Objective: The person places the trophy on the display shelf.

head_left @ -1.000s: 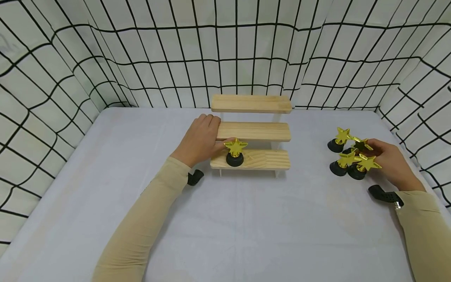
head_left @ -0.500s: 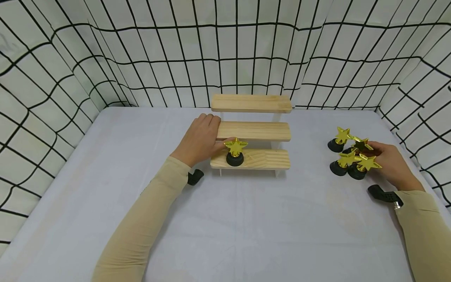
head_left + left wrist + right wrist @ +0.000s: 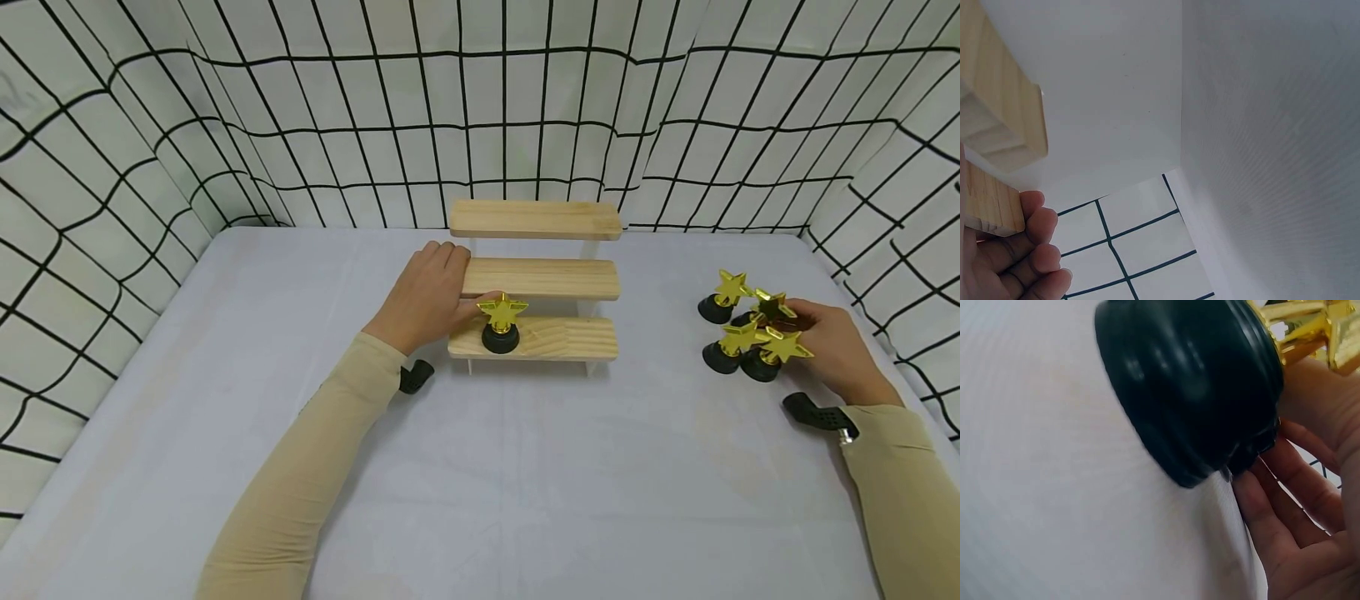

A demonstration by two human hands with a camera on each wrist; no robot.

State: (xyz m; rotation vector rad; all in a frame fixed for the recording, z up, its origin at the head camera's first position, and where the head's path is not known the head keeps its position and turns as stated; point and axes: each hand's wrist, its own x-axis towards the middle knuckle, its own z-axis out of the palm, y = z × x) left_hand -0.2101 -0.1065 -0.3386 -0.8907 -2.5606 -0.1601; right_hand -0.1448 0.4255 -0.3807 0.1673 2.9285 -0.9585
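My left hand [image 3: 423,296] grips the left end of the middle board of a three-tier wooden shelf stand [image 3: 540,279]; in the left wrist view its fingers [image 3: 1041,225] curl round the board's end. On the lowest board, near the left thumb, stands a gold star trophy [image 3: 501,323] with a round black base. Over at the right, my right hand [image 3: 836,346] holds the rear right star trophy [image 3: 772,307] of a small cluster. A nearer trophy's black base [image 3: 1188,381] covers much of that grip in the right wrist view.
Several other star trophies, among them a front one [image 3: 780,343] and a back left one [image 3: 729,289], stand close together by the right hand. Black wire grid [image 3: 502,129] walls the white-covered table [image 3: 525,483] at the back and sides.
The right hand has shifted very slightly at the trophies. The left hand, the shelf stand and the trophy on it have stayed in place.
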